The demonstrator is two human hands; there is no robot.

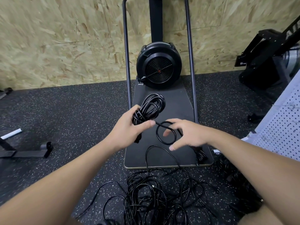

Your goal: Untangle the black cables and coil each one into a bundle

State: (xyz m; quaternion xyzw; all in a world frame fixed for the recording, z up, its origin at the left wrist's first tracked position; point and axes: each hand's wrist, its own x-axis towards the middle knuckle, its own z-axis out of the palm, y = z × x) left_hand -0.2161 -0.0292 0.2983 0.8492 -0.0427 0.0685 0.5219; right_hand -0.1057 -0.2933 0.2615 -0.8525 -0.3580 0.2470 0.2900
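We are working with both arms uncovered: the left forearm [65, 179] and the right forearm [243, 153] are showing bare along the whole length in view, with no sleeve edge reaching them. The left hand [128, 127] and the right hand [186, 135] are going ungloved. The fingers [174, 122] are looking slim, and the nails are showing short and plain, clearest on the left thumb [152, 123] and the right thumb [171, 148]. Fine hairs are catching the light along the right wrist. Over the near right of the floor, a bare rounded part, perhaps a knee [263, 215], is showing; whether the dark mass beside it is clothing, we are unable to tell.
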